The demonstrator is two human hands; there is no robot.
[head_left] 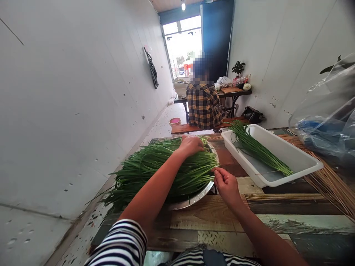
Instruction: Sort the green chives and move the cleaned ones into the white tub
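Note:
A big heap of green garlic chives (149, 162) fills a round metal basin (191, 202), the leaves hanging past its left side. My left hand (191, 145) lies over the far part of the heap, fingers curled down among the stems; their tips are partly hidden. At the basin's right rim my right hand (226, 183) has thumb and fingers pinched together at the pale stem ends. To the right, a white plastic tray (256, 177) holds a smaller bunch of chives (260, 151), with a thin stick across its stem end.
Many thin brown sticks (330, 184) lie right of the tray, beside a clear plastic bag (327, 118). The table (210, 214) has a patchwork wood top. Beyond it, a person in a plaid shirt (203, 105) sits on a bench (180, 128) at another table. A white wall (69, 92) runs along the left.

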